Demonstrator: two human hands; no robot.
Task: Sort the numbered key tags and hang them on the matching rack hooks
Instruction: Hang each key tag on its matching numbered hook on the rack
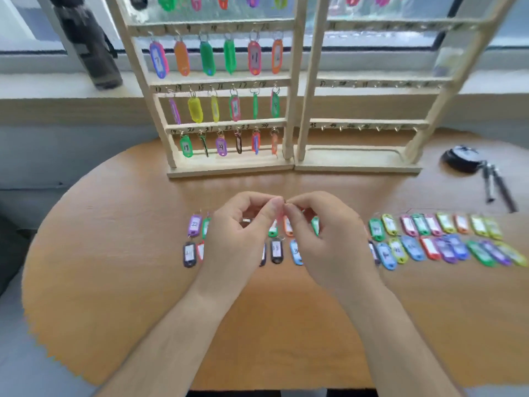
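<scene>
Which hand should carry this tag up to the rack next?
Likely the right hand: both it and the left hand pinch the tag's ring, but the bare hooks sit on its side.

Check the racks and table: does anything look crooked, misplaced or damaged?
Nothing looks damaged or spilled. On the left rack, some tags hang twisted edge-on, such as the black tag in the bottom row, hiding their numbers. The loose tags at the right end of the table overlap untidily.

A round wooden desk stands against a grey wall below a pale windowsill. Daylight comes through the window above it, where a tall dark object stands at the left.
</scene>
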